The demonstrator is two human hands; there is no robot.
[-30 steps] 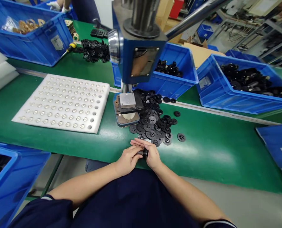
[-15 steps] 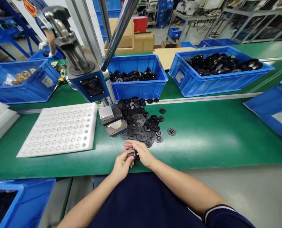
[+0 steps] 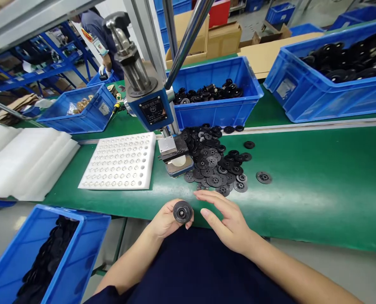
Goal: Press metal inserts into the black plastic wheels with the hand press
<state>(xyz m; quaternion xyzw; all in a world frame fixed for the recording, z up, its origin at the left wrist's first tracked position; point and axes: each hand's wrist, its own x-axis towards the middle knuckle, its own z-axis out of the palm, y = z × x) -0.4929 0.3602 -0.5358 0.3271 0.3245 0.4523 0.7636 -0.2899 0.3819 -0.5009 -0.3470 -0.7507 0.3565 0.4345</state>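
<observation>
My left hand grips a round black part, its flanged face with a hub in the centre turned up toward me. Just to the right, my right hand holds nothing; its thumb and fingers are apart. Beyond both hands lies a heap of flat black discs with holes in them. A single disc lies apart to the right of the heap. Left of the heap stands a blue hand press, a pale round pad on its base. A white foam tray holds rows of small round metallic pieces.
Blue bins of black parts stand behind the heap and at the back right. Another bin is low at the left, below white foam sheets. A co-worker stands at the far left.
My right hand has come off the part and opened to the right. In my left hand, the part now shows its round face. The view has swung left.
</observation>
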